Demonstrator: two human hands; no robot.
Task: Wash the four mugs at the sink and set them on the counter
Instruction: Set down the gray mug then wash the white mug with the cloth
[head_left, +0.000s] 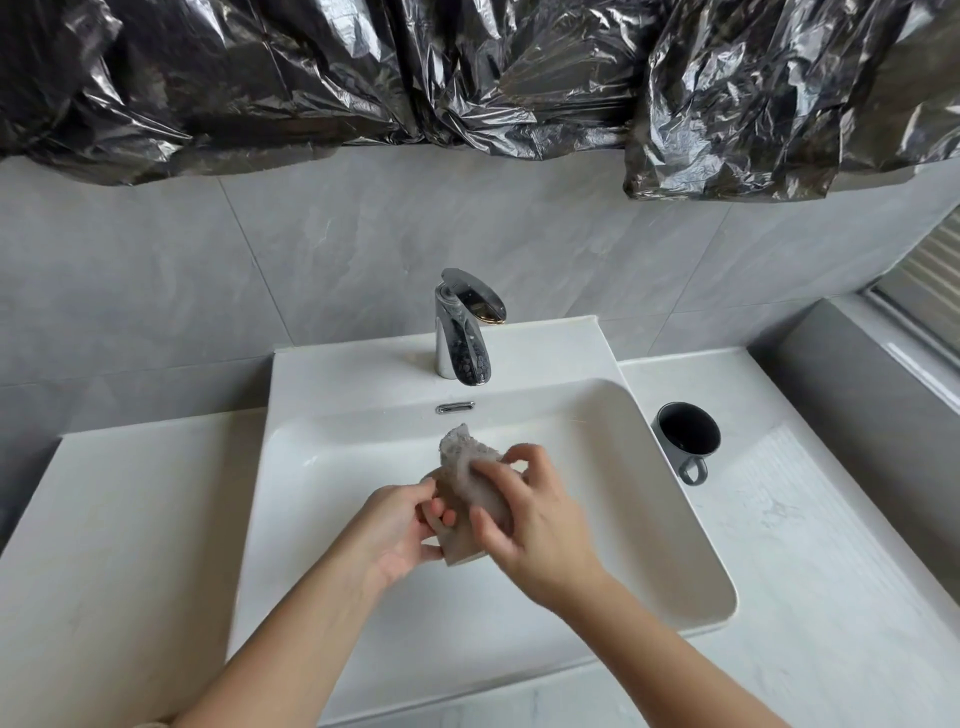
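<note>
Over the middle of the white sink (649, 519), my left hand (400, 530) grips a beige mug (460, 548), tilted and mostly hidden by my fingers. My right hand (540, 525) presses a grey-brown scrubbing cloth (460, 449) against the mug, wrapping its upper side. A dark grey mug (685, 436) stands upright on the counter (805, 571) just right of the sink, handle toward me. No other mugs are in view.
A chrome faucet (460, 332) stands behind the basin; no water stream shows. White counter extends left (130, 519) and right of the sink. Crumpled black plastic sheeting (467, 78) hangs along the wall above. A window ledge (909, 353) borders the far right.
</note>
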